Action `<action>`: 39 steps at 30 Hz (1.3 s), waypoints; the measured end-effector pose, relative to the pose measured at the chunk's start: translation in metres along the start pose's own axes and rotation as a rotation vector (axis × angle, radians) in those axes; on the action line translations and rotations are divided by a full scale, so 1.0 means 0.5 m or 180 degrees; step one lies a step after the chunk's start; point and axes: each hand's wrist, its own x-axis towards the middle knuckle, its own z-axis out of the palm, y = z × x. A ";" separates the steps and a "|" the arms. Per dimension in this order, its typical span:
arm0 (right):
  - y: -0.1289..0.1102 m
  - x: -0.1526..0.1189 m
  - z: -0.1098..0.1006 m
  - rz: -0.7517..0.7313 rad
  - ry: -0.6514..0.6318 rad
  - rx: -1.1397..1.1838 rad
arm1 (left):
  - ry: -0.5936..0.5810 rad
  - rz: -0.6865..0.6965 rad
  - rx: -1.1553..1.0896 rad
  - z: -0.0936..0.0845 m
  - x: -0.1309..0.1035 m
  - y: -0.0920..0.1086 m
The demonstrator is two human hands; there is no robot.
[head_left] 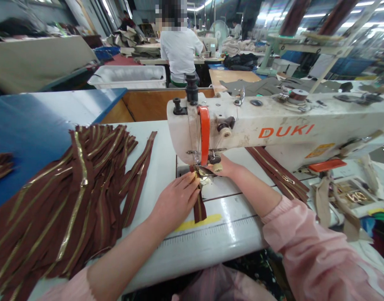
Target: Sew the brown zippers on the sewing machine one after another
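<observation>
A short brown zipper piece (pixel 200 207) lies under the needle area of the white sewing machine (pixel 242 121), its end pointing toward me. My left hand (pixel 176 200) rests on the machine bed with its fingertips pressed together on the zipper, just in front of the presser foot. Behind the needle, my right hand (pixel 227 167) reaches in from the right; its fingers are mostly hidden by the machine head, so what it touches cannot be seen. A big heap of brown zippers (pixel 82 184) with gold teeth spreads over the left side.
One folded zipper (pixel 138 179) lies between the heap and my left hand. More zippers (pixel 276 173) pass under the machine arm. At the right is a tray (pixel 354 194) of metal parts. A blue table (pixel 31 113) stands left; a person in white (pixel 181 54) sits ahead.
</observation>
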 end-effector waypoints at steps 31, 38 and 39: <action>0.015 0.009 0.010 -0.0133 0.0049 -0.0100 | -0.0029 -0.0162 -0.0173 -0.004 0.003 -0.002; 0.007 0.006 0.011 -0.0184 0.0096 -0.0073 | -0.0082 -0.0198 -0.0214 -0.005 0.004 0.001; 0.005 0.005 0.012 -0.0192 0.0107 -0.0084 | -0.0080 -0.0206 -0.0203 -0.005 0.005 0.001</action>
